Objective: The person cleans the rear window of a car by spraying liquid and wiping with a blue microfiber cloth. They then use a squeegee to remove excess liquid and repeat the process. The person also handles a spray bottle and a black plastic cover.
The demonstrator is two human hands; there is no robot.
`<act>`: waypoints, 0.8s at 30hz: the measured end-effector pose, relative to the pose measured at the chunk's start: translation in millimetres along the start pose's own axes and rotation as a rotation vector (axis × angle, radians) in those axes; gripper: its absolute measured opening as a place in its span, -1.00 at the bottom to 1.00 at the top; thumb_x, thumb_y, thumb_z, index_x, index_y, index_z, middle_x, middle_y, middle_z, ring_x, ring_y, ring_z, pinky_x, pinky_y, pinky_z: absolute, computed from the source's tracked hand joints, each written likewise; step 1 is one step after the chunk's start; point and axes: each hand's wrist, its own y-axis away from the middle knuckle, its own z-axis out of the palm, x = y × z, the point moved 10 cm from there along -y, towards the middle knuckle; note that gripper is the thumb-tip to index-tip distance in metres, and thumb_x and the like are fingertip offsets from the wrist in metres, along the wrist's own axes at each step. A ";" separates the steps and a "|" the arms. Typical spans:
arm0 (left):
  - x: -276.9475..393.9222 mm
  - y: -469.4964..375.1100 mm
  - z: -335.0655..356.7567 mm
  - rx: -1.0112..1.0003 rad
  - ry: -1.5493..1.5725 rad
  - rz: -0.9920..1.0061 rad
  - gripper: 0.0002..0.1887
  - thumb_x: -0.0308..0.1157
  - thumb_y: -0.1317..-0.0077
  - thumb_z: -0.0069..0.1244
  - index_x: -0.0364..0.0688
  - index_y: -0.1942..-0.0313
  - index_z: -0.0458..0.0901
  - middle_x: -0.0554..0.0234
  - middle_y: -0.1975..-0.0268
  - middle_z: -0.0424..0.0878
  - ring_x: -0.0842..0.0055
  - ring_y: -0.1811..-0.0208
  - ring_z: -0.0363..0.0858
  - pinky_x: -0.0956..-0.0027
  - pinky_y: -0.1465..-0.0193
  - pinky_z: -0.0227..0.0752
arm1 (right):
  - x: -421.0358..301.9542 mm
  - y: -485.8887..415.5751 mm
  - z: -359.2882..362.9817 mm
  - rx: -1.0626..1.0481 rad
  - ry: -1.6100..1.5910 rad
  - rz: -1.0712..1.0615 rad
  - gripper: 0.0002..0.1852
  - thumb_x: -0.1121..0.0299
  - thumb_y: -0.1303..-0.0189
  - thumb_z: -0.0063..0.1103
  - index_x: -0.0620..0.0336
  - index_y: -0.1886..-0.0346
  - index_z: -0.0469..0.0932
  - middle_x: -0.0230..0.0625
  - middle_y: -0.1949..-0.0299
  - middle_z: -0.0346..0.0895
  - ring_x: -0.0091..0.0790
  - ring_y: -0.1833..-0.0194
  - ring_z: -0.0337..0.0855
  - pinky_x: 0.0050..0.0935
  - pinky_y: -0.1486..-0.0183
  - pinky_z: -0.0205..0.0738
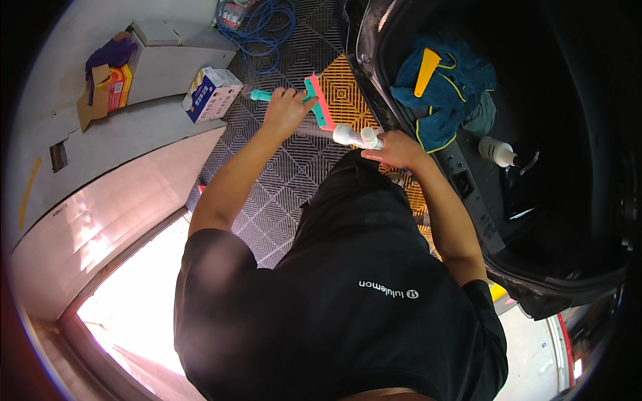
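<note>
My left hand (285,114) is closed around a squeegee (315,103) with a turquoise handle and a pink blade, held over the floor tiles. My right hand (401,149) grips a whitish plastic object (351,135) with rounded ends, perhaps a spray bottle; its exact kind is unclear. The squeegee blade's lower end is close to that object; whether they touch cannot be told. To the right, in a car's open luggage area, a yellow plastic scraper (427,72) lies on a dark teal towel with yellow edging (436,120). A white bottle with a dark top (496,151) lies beside them.
The car's rear sill (469,188) runs close to my right arm. A printed carton (213,95) and an open yellow-red box (119,87) stand on a ledge at the left. A coiled blue hose (266,32) lies on the grey and orange grid floor (296,150).
</note>
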 end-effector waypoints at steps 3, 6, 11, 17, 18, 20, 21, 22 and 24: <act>4.8 -2.3 -2.8 -0.021 -0.008 0.022 -0.55 -0.38 -0.30 0.11 0.22 -0.18 0.80 0.47 0.23 0.72 0.46 0.13 0.65 0.20 -0.03 0.40 | 5.0 7.3 -2.0 0.075 -0.050 -0.014 -0.34 -0.31 -0.27 0.34 0.24 0.41 0.75 -0.25 0.56 0.73 -0.17 0.41 0.82 -0.20 0.17 0.67; 9.8 -4.0 -7.7 -0.055 -0.037 0.047 -0.56 -0.39 -0.31 0.10 0.22 -0.18 0.81 0.48 0.22 0.72 0.46 0.12 0.65 0.20 -0.05 0.40 | 2.3 17.4 -1.1 0.054 -0.139 -0.026 -0.45 -0.14 -0.32 0.44 0.30 0.16 0.73 -0.25 0.60 0.69 -0.26 0.50 0.79 -0.28 0.29 0.63; 30.6 -3.3 -29.1 -0.035 0.088 0.126 -0.57 -0.38 -0.33 0.09 0.20 -0.18 0.80 0.43 0.14 0.75 0.45 0.04 0.67 0.16 -0.13 0.42 | -1.8 22.6 -10.9 0.098 -0.215 0.007 -0.40 -0.21 -0.31 0.37 0.26 0.41 0.74 -0.30 0.61 0.70 -0.27 0.52 0.77 -0.28 0.31 0.64; 50.8 7.1 -69.6 -0.010 0.194 0.250 -0.57 -0.38 -0.36 0.07 0.18 -0.20 0.77 0.40 -0.07 0.74 0.43 -0.12 0.64 0.11 -0.27 0.39 | 22.1 -0.4 -24.2 0.155 -0.228 0.077 -0.37 -0.25 -0.30 0.34 0.27 0.38 0.75 -0.29 0.60 0.71 -0.30 0.54 0.77 -0.28 0.35 0.64; 49.6 8.6 -72.3 -0.043 0.206 0.252 -0.56 -0.38 -0.36 0.06 0.18 -0.21 0.76 0.40 -0.09 0.73 0.42 -0.13 0.64 0.11 -0.27 0.39 | 28.7 -3.7 -26.5 0.164 -0.224 0.098 -0.36 -0.26 -0.30 0.33 0.27 0.37 0.75 -0.29 0.60 0.72 -0.30 0.54 0.77 -0.28 0.35 0.64; 47.3 13.1 -80.6 -0.034 0.261 0.288 -0.51 -0.40 -0.34 0.08 0.17 -0.27 0.72 0.41 -0.15 0.72 0.39 -0.16 0.64 0.07 -0.28 0.37 | 39.0 -5.3 -31.5 0.179 -0.236 0.108 -0.27 -0.36 -0.29 0.29 0.31 0.28 0.77 -0.23 0.58 0.73 -0.21 0.46 0.81 -0.21 0.25 0.68; 44.2 16.0 -80.4 -0.033 0.281 0.295 -0.50 -0.41 -0.33 0.10 0.17 -0.28 0.71 0.42 -0.16 0.72 0.38 -0.17 0.64 0.06 -0.29 0.36 | 43.5 -2.7 -35.3 0.197 -0.205 0.111 -0.26 -0.37 -0.29 0.29 0.32 0.24 0.77 -0.22 0.58 0.73 -0.18 0.44 0.82 -0.19 0.22 0.68; 40.6 19.7 -77.5 -0.028 0.299 0.303 -0.49 -0.41 -0.32 0.11 0.17 -0.29 0.70 0.42 -0.18 0.72 0.38 -0.18 0.64 0.04 -0.30 0.36 | 49.7 1.1 -43.0 0.227 -0.159 0.126 -0.25 -0.37 -0.28 0.28 0.33 0.21 0.77 -0.21 0.58 0.73 -0.15 0.42 0.83 -0.16 0.19 0.69; 11.7 27.6 -52.6 -0.098 0.438 0.083 -0.52 -0.43 -0.34 0.13 0.08 -0.28 0.70 0.29 -0.16 0.75 0.27 -0.18 0.66 0.05 -0.32 0.38 | 59.5 25.3 -67.6 0.433 -0.195 0.092 -0.30 -0.31 -0.28 0.34 0.32 0.13 0.77 -0.06 0.41 0.77 0.00 0.28 0.83 -0.09 0.12 0.68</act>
